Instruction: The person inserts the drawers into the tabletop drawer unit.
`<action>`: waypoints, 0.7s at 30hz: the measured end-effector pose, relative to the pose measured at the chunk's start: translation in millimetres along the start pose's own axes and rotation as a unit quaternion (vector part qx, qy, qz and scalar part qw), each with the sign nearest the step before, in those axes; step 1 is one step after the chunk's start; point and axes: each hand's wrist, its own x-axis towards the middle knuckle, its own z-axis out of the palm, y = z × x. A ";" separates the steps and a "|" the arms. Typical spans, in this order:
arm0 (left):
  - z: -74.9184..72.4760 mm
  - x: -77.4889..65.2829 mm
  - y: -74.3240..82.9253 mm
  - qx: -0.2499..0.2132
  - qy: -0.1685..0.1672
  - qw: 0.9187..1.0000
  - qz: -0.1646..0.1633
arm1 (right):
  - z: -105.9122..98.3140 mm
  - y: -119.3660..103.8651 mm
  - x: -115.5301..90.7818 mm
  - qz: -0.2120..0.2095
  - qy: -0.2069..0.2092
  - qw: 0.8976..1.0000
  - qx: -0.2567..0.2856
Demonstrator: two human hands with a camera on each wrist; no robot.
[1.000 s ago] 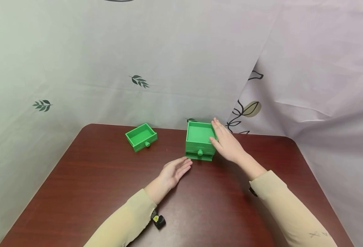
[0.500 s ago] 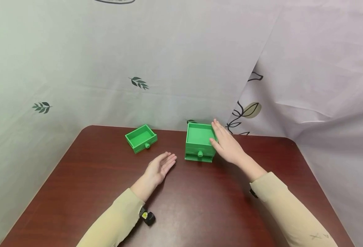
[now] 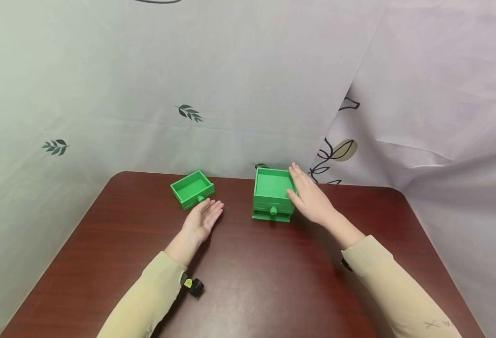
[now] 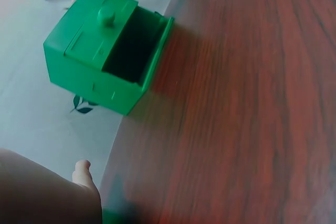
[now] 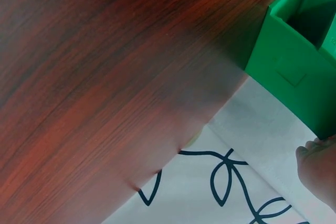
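Observation:
A small green chest of drawers (image 3: pixel 274 192) stands near the table's back edge. Its round knob (image 4: pixel 106 16) sits on an upper drawer front, and below that the slot gapes dark and hollow. My right hand (image 3: pixel 311 195) rests along the chest's right side with straight fingers; the right wrist view shows only part of that hand (image 5: pixel 318 163). To the left lies a loose green drawer (image 3: pixel 192 187), upright, knob facing the front. My left hand (image 3: pixel 200 219) is just in front of it, fingers extended and palm turned inward, holding nothing. Whether it touches the knob cannot be told.
Dark red-brown wood forms the table (image 3: pixel 256 281). Behind it hangs a pale curtain (image 3: pixel 239 94) printed with leaves, close to the table's back edge. A small black device (image 3: pixel 194 285) is strapped at the left wrist.
My left hand has moved left from the front of the chest toward the loose drawer, fingers still extended. The right hand, chest and drawer have stayed in place.

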 end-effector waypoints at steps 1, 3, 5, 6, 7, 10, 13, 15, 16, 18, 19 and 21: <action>-1.5 0.3 1.6 -0.006 0.001 1.000 -0.001 | -0.2 -0.2 -0.1 0.000 0.000 1.000 0.000; -4.4 1.0 4.1 -0.015 0.006 1.000 -0.002 | -0.4 -0.3 -0.4 0.001 0.000 1.000 0.001; -6.8 1.1 5.9 -0.021 0.009 1.000 -0.003 | -0.6 -0.5 -0.6 0.001 0.000 1.000 0.002; -7.8 1.0 6.6 -0.024 0.010 1.000 -0.003 | -0.4 -0.4 -0.7 0.001 0.000 1.000 0.001; -8.6 0.8 7.1 -0.026 0.010 1.000 -0.003 | -0.3 -0.4 -0.7 0.002 -0.001 1.000 0.001; -11.2 1.3 8.5 -0.030 0.008 1.000 -0.001 | 0.1 -0.2 -0.7 0.003 -0.001 1.000 0.001; -12.7 3.0 10.1 -0.032 0.008 0.999 0.001 | 0.2 -0.5 -0.5 0.003 0.001 1.000 0.002; -13.4 4.2 11.9 -0.032 0.010 0.999 0.002 | 0.5 -0.5 -0.2 0.002 0.002 1.000 0.001; -13.2 4.5 12.5 -0.034 0.012 0.999 0.002 | 0.8 -0.3 -0.3 0.002 0.003 1.000 0.002; -12.7 5.3 13.8 -0.037 0.015 0.999 0.000 | 1.1 -0.4 -0.2 0.000 0.004 1.000 0.002; -12.2 5.2 14.5 -0.039 0.017 0.999 -0.001 | 1.2 -0.3 -0.2 0.000 0.005 1.000 0.002; -11.2 5.2 15.7 -0.046 0.019 0.999 -0.004 | 1.2 -0.1 -0.2 -0.001 0.006 1.000 0.003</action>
